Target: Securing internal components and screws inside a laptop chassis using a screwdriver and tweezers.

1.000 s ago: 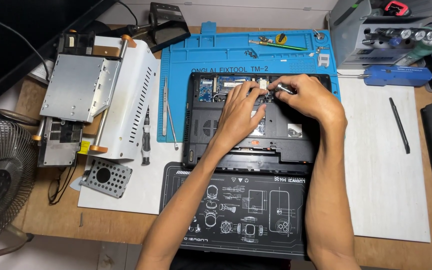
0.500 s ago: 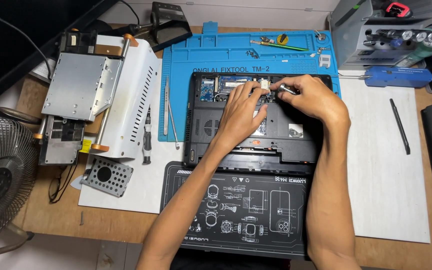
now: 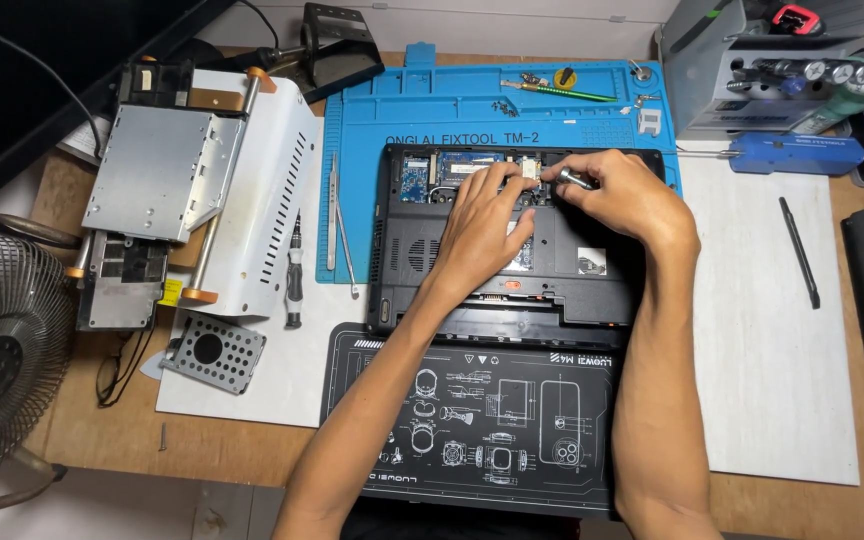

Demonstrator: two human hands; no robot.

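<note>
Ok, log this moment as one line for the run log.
left hand: flat on laptop | right hand: holds screwdriver at open bay | tweezers: on blue mat, untouched

Opened black laptop base (image 3: 512, 250), underside up, flat beneath both hands, green circuit boards exposed along its far edge. Small silver-tipped tool (image 3: 574, 179), pinched in the right hand's fingertips, lies tilted over that far edge.
</note>
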